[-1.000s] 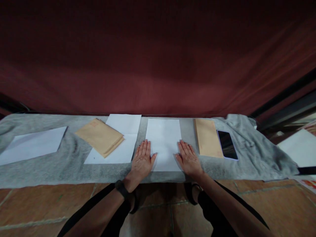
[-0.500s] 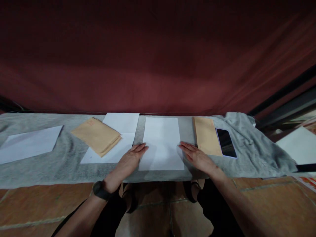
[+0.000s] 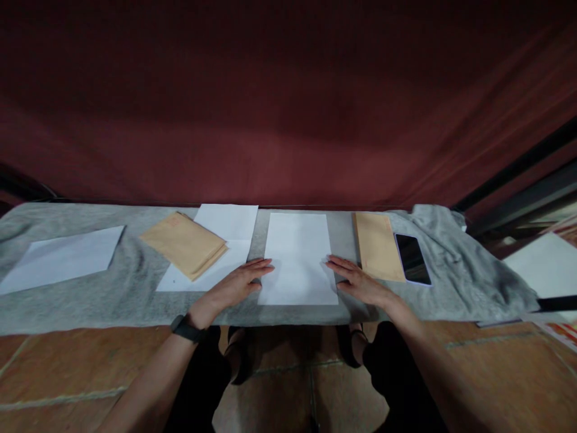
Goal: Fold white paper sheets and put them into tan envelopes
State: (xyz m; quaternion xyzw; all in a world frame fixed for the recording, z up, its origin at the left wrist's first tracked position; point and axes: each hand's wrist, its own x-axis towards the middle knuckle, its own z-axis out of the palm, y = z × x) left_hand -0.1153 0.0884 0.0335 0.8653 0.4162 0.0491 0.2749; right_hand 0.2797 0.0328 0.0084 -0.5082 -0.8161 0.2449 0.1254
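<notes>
A white sheet of paper (image 3: 297,252) lies flat in front of me on the grey cloth. At its left edge rests my left hand (image 3: 241,281), fingers stretched out and touching the paper. My right hand (image 3: 358,282) lies along the opposite edge, its fingers extended and slightly apart. Neither hand grips anything. Left of the sheet, a stack of brown envelopes (image 3: 184,243) sits askew over more white paper (image 3: 229,219), which has a crease across it. Brown envelopes (image 3: 378,246) also lie just beyond my right fingers.
Beside the right-hand envelopes is a dark-screened phone (image 3: 413,258) with a purple edge. Another white sheet (image 3: 67,255) lies at far left. The grey cloth (image 3: 469,270) is wrinkled at right. A dark red curtain (image 3: 288,120) hangs behind; tiled floor (image 3: 81,367) shows below.
The fingers of both hands have spread a little, with both hands still at the sheet's edges. The view has shifted slightly; the papers, envelopes and phone keep their arrangement.
</notes>
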